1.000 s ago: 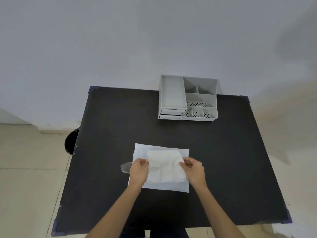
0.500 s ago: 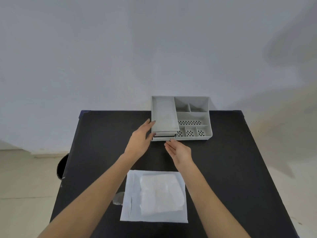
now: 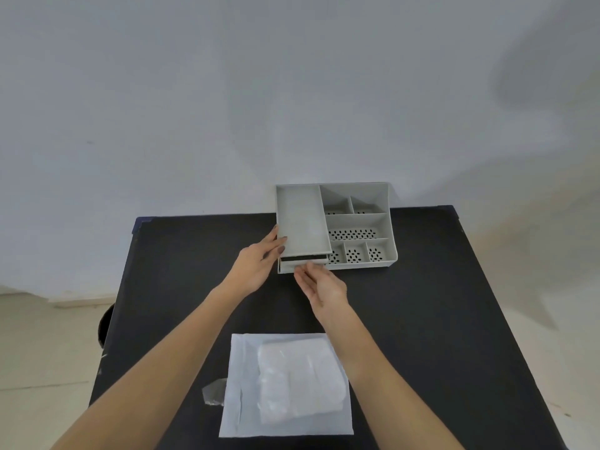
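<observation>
Left hand: fingers straight and together, flat against the left wall of the organiser. Judged purpose: to brace the light tray so it does not slide along the desk when the drawer is pulled.

Right hand: palm up, fingers loosely extended, holding nothing. Its tips are at the front of the drawer under the organiser's left section. Whether they are hooked under a lip cannot be told. The drawer stands slightly out, with a dark gap above it.

The organiser sits at the desk's far edge, against the wall. Its open compartments on the right show nothing inside.

A pouch lies flat at the near edge between the forearms, well apart from the organiser, with a white pad inside. A grey scrap touches its left side.

Obstructions: none in the drawer's path. The right forearm passes over the pouch's upper right corner.
</observation>
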